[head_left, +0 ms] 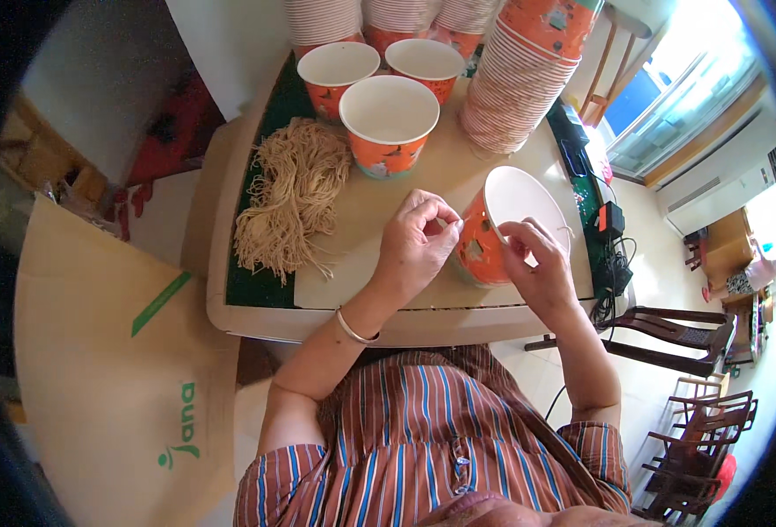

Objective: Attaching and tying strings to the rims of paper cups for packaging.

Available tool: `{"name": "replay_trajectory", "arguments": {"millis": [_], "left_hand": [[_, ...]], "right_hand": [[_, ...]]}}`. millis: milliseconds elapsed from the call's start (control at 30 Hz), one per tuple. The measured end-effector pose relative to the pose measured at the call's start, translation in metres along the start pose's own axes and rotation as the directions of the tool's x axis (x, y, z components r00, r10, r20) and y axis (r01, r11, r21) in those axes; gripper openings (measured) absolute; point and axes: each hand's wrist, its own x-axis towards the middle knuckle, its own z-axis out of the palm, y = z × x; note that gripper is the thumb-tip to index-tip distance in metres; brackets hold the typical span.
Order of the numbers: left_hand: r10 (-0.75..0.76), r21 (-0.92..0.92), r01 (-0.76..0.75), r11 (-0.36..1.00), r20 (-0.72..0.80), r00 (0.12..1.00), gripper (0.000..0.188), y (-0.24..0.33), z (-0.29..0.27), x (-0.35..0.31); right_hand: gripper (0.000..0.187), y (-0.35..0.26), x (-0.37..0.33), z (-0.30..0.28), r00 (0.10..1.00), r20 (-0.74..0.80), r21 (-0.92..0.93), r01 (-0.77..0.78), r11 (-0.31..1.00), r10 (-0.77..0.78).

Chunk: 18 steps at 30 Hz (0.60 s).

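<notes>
An orange paper bucket [484, 250] with a white inside leans tilted at the table's front right. Dark-edged openings or printed patches show on its side; I cannot tell which. My right hand [539, 263] is closed at its near rim, thumb outside and fingers bent over the edge. Left of the bucket, my left hand [418, 239] makes a pinch close to its side; whatever lies between the fingertips is too small to make out. A short bit of cord [567, 232] shows at the bucket's right rim. A heap of beige cords [291, 193] lies on the table's left.
Three upright buckets, the nearest [389, 145] among them, stand behind my hands. A tall leaning stack of nested buckets [519, 88] rises at back right, with more stacks behind. Black cables and an adapter [612, 220] lie along the right edge. A large cardboard box [98, 351] stands left.
</notes>
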Motion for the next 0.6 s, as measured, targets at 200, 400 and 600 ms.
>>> {"name": "replay_trajectory", "arguments": {"millis": [200, 400, 600], "left_hand": [[-0.019, -0.051, 0.025, 0.998, 0.104, 0.994, 0.005, 0.0041, 0.0074, 0.0037], [-0.035, 0.002, 0.035, 0.999, 0.128, 0.991, 0.007, 0.0, 0.0095, 0.0035], [-0.003, -0.025, 0.006, 1.0, 0.102, 0.995, 0.008, -0.0053, 0.0111, 0.0032]], "right_hand": [[0.016, -0.0045, -0.0071, -0.0042, 1.0, 0.004, -0.005, 0.004, 1.0, -0.004], [0.018, -0.0051, -0.0095, -0.0051, 1.0, 0.014, -0.015, 0.014, 1.0, -0.014], [0.017, -0.0054, -0.0112, -0.0055, 0.999, 0.033, -0.019, 0.013, 1.0, -0.012]]}}
